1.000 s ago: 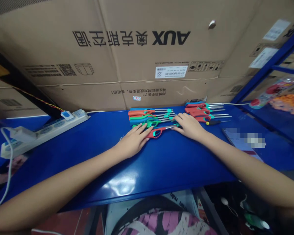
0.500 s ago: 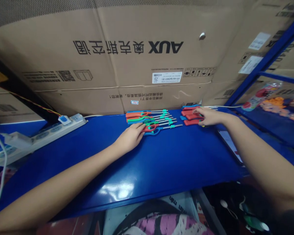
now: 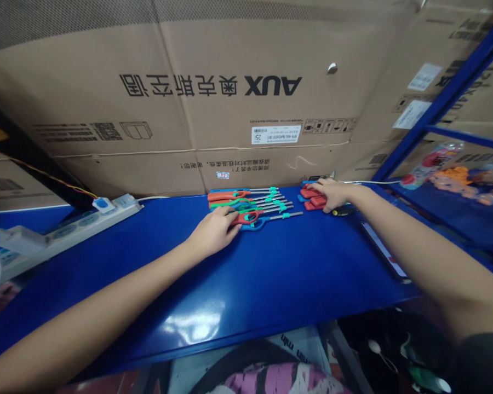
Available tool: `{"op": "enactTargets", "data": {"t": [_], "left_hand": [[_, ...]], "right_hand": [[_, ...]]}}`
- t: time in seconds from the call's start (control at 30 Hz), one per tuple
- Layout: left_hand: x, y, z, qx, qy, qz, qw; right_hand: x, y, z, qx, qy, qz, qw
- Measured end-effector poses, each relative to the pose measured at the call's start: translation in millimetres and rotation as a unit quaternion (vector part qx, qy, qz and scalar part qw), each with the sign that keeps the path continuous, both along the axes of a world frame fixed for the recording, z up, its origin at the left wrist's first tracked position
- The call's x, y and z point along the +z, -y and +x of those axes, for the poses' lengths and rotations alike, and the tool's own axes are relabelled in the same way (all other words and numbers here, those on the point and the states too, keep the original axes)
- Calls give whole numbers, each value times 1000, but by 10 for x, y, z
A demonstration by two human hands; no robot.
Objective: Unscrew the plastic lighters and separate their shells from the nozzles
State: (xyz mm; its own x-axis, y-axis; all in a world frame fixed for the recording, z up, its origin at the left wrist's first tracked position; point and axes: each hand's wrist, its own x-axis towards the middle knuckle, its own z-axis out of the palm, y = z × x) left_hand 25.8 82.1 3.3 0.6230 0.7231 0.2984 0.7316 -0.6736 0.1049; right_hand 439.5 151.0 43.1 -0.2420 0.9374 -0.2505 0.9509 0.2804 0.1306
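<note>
Near the counter's (image 3: 246, 279) back edge: lighters (image 3: 229, 195) in two groups.
Left hand (image 3: 215, 231): bent over front red handle (image 3: 243, 218), grip unclear — press lightly.
Right hand (image 3: 334, 193): curled over red handles (image 3: 315, 203), grip unclear — keep level.

Soft, muted light, white glare on blue tabletop (image 3: 267, 273), slight blur, dark lower-right corner

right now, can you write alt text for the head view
A person's left hand touches colourful long-necked lighters; the right hand partly covers a second, mostly red group. They lie on a blue table, with printed cardboard behind.
</note>
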Motion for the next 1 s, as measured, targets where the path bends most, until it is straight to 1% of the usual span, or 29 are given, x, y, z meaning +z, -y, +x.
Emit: {"op": "enactTargets", "data": {"t": [0.13, 0.33, 0.57, 0.7, 0.87, 1.0], "left_hand": [[-6, 36, -20, 10, -17, 18, 1000], [-2, 80, -24, 22, -35, 8, 999], [19, 192, -27, 38, -44, -13, 998], [37, 233, -53, 45, -41, -19, 998], [76, 280, -162, 53, -30, -29, 998], [99, 350, -306, 54, 2, -46, 997]], "right_hand": [[7, -100, -41, 12, 7, -20, 1000], [4, -63, -69, 30, 22, -10, 999], [-37, -57, -15, 16, 18, -16, 1000], [-44, -61, -50, 14, 28, -13, 999], [-50, -42, -112, 25, 33, 3, 999], [-65, -9, -118, 17, 24, 37, 999]]}}
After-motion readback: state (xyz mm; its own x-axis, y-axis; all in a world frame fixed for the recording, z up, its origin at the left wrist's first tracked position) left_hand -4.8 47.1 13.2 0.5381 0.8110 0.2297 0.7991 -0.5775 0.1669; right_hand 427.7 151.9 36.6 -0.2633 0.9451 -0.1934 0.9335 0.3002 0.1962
